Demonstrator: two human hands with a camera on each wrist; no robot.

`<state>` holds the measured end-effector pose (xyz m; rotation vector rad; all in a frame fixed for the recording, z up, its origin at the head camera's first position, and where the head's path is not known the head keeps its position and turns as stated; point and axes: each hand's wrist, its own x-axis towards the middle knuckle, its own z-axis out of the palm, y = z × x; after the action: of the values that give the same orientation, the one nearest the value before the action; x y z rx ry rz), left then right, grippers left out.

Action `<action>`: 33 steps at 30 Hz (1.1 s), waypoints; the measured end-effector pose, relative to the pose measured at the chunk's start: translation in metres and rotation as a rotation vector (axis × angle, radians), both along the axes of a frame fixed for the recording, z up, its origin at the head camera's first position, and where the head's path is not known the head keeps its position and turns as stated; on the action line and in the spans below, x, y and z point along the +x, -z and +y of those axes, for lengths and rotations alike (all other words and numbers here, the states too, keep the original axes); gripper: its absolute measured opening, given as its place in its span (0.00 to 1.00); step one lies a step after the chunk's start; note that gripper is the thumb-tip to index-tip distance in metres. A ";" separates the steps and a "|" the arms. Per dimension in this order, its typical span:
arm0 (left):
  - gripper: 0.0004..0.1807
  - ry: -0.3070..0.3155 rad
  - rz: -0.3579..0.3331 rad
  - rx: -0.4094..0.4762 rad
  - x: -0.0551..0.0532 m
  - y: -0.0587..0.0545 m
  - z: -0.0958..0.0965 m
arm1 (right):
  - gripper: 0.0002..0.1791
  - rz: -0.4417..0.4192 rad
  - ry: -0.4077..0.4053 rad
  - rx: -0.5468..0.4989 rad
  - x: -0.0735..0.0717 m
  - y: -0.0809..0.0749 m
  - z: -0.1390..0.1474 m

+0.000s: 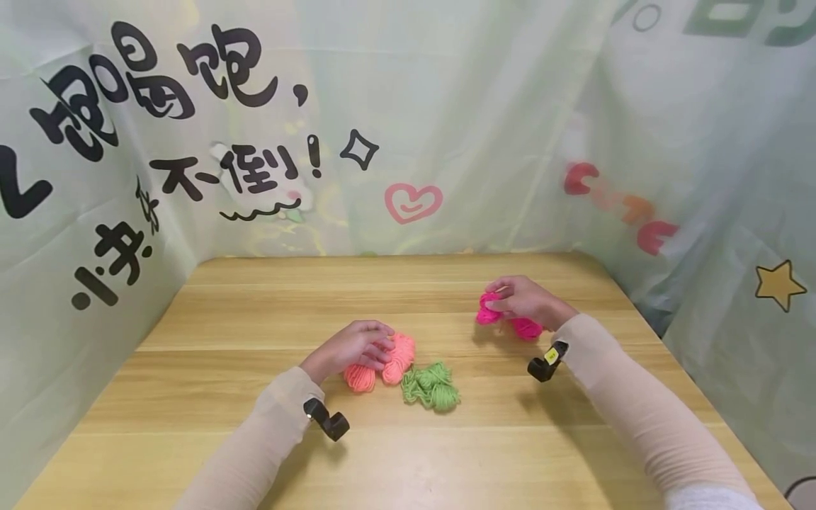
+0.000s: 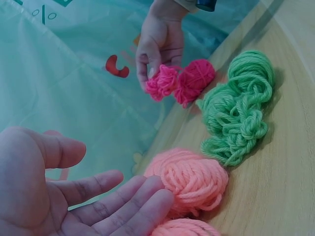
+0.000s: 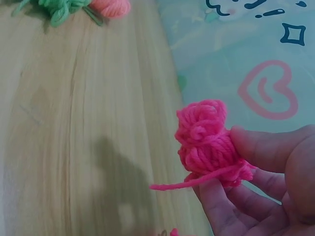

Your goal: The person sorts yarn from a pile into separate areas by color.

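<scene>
My right hand [image 1: 524, 297] pinches a small bundle of hot pink yarn [image 3: 206, 142] between thumb and fingers, its loose tail sticking out sideways. Held above the tabletop, the bundle casts a shadow in the right wrist view. Below that wrist, more hot pink yarn [image 1: 527, 329] shows in the head view. My left hand [image 1: 353, 347] has its fingers extended and loosely spread, fingertips right at a coral yarn bundle [image 2: 189, 179]. A second coral bundle [image 1: 360, 378] lies beside it, partly hidden by the hand. Green yarn [image 1: 432, 387], loosely looped, lies just right of the coral.
All the yarn is on or above a light wooden table [image 1: 408, 453]. Printed fabric [image 1: 497, 127] hangs along the table's back and sides. A black camera mount [image 1: 327, 419] is strapped to the left wrist and another camera mount [image 1: 547, 363] to the right.
</scene>
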<state>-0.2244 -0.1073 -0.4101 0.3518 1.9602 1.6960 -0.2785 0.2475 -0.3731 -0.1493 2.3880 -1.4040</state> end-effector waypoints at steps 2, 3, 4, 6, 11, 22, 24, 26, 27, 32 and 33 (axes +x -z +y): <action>0.21 0.001 0.000 -0.003 0.000 0.000 0.000 | 0.22 -0.002 0.004 -0.001 0.000 0.002 0.001; 0.21 0.001 0.000 -0.004 0.000 0.001 0.000 | 0.22 -0.001 0.007 -0.002 0.000 0.003 0.002; 0.21 0.000 0.000 -0.004 0.000 0.001 0.000 | 0.22 0.001 0.009 0.000 0.000 0.003 0.003; 0.21 -0.001 -0.002 -0.005 -0.001 0.001 0.000 | 0.22 0.003 0.017 -0.004 0.000 0.005 0.004; 0.21 -0.008 -0.005 -0.003 0.000 0.002 0.000 | 0.22 0.021 0.028 0.043 0.000 0.007 0.008; 0.21 0.003 0.001 -0.001 -0.002 0.005 0.000 | 0.18 0.117 0.037 0.180 0.003 0.011 0.012; 0.21 0.003 -0.001 -0.001 -0.002 0.005 0.000 | 0.17 0.136 0.039 0.219 0.002 0.013 0.013; 0.21 0.004 -0.001 0.000 -0.002 0.005 -0.001 | 0.16 0.158 0.036 0.264 0.002 0.015 0.014; 0.21 0.006 0.000 0.001 -0.002 0.005 -0.001 | 0.16 0.169 0.031 0.282 0.002 0.015 0.014; 0.21 0.006 -0.001 0.006 -0.002 0.004 0.001 | 0.14 0.231 0.006 0.366 0.001 0.018 0.014; 0.21 0.004 -0.002 0.006 -0.002 0.004 0.001 | 0.14 0.241 0.001 0.381 0.001 0.019 0.014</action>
<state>-0.2260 -0.1063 -0.4143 0.3559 1.9518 1.6990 -0.2779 0.2618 -0.3918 -0.2268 2.8031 -0.9494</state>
